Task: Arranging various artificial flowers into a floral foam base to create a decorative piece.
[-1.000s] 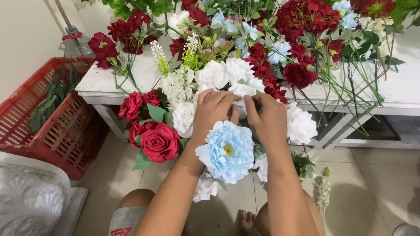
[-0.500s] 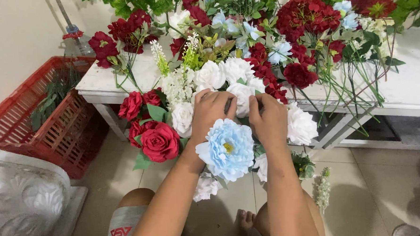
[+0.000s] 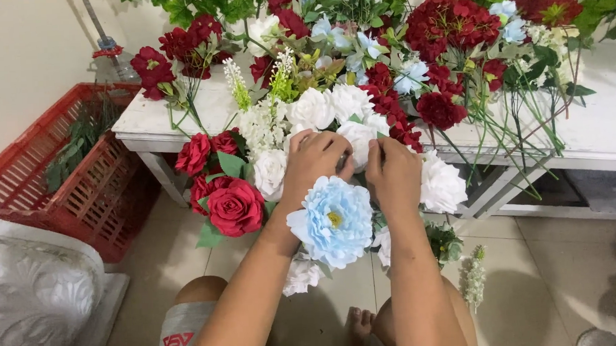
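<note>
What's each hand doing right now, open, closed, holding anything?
Left hand: fingers curled on the white fabric rose; firm grip cannot be told.
Right hand: fingers bent, touching the same rose; grip cannot be told.

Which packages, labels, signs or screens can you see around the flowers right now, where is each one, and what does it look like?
Plastic bottle: behind the white table's left end, against the wall; clear, with a red band at the neck; any label too small to make out.
Printed mark on the shorts: bottom edge, on the person's left thigh; short red lettering on grey cloth.
Red crate: on the floor left of the table; slatted plastic, green leaves inside, no label showing.
No signs or screens.
</note>
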